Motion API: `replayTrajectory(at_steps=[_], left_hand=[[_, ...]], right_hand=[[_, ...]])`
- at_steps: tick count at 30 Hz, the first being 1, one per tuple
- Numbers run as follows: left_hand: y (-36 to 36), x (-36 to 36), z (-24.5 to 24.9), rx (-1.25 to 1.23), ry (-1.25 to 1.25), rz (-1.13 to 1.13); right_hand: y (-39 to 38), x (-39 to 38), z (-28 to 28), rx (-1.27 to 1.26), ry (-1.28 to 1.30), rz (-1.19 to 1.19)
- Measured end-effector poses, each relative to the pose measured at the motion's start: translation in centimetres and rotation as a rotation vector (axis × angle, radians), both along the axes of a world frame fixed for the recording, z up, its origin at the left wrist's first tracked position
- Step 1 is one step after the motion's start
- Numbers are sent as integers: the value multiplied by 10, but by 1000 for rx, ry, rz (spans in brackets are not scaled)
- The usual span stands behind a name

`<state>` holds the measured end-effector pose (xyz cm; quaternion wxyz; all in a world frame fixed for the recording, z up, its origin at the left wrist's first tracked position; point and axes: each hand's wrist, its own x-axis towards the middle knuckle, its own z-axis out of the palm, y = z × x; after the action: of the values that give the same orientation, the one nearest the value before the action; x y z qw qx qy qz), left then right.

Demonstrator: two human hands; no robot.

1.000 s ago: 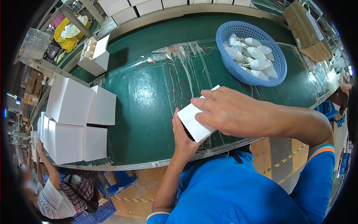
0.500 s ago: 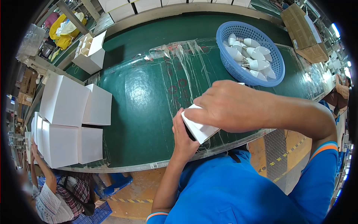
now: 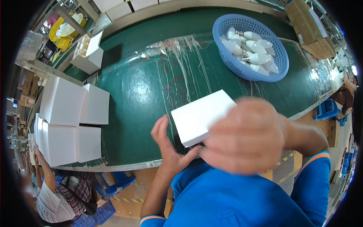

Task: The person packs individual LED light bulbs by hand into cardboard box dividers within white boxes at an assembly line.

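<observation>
A closed white box (image 3: 202, 115) is tilted near the front edge of the green work surface (image 3: 140, 87). My right hand (image 3: 244, 136), blurred by motion, is at the box's right side, its fingers bent against or in front of it; whether they grip it is hidden. My left hand (image 3: 170, 149) is at the box's lower left corner, thumb and fingers spread apart, with its thumb near the box's lower edge. Beyond the box stands a blue basket (image 3: 245, 70) holding several white bulbs (image 3: 257, 47).
Several white boxes (image 3: 62, 102) are stacked at the left. Behind them stands an open white box (image 3: 89, 60) with dividers. A brown carton (image 3: 310, 30) is at the back right. Another person (image 3: 56, 200) is at the lower left, hands near the stacked boxes.
The white box now shows a broad flat face. My left hand has moved left and opened away from it. My right hand has come down and nearer, to the box's right side.
</observation>
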<state>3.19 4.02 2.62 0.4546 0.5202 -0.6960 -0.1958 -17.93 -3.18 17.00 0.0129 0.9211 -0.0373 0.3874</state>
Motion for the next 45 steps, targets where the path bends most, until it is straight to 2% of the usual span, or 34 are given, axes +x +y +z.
replayTrajectory(at_steps=[2, 3, 4, 5, 6, 7, 9, 11, 13, 15, 18, 22, 25, 27, 29, 30, 36, 41, 43, 45], left_hand=[[11, 6, 7, -278, 36, 6], [17, 9, 11, -387, 48, 2], [21, 10, 17, -369, 43, 3], [23, 10, 25, -410, -131, -39], [24, 10, 32, -452, -305, -86], [21, 7, 38, -452, -313, -89], [10, -5, 49, -516, -433, -168], [5, -13, 55, -524, -408, -225], [0, -17, 56, -357, -375, -323], [-7, -19, 68, -317, -443, -339], [-15, -13, 79, -174, -667, -313], [-18, -1, 96, -205, -848, -370], [-19, 15, 105, -261, -778, -247], [-22, 22, 105, -242, -753, -207], [-23, 31, 91, -86, -487, -186], [-25, 32, 90, -114, -450, -219], [-31, 10, 122, -228, -498, -112], [-44, -1, 147, -232, -592, -27], [-43, -3, 162, 79, -594, -33], [-49, -1, 173, 31, -651, 1]], right_hand=[[25, -22, 2, 204, 302, 89], [27, -26, -6, 223, 298, 97], [29, -29, -16, 231, 341, 71], [30, -30, -28, 233, 382, 42], [27, -23, -44, 237, 223, -20], [28, -21, -47, 238, 214, -21], [26, -18, -47, 292, 237, -199], [26, -23, -43, 351, 315, -233], [21, -28, -41, 331, 424, -294], [13, -33, -38, 280, 391, -293], [4, -37, -34, 223, 375, -275], [-4, -43, -22, 203, 393, -188], [-8, -59, -12, 221, 320, -260], [-7, -65, -26, 248, 319, -290], [-4, -63, -42, 347, 181, -289], [-2, -64, -42, 337, 171, -274], [4, -55, -28, 379, 221, -459], [-5, -37, -26, 306, 179, -440], [-13, -43, -31, 425, 157, -445], [-23, -43, -33, 483, 164, -460]])
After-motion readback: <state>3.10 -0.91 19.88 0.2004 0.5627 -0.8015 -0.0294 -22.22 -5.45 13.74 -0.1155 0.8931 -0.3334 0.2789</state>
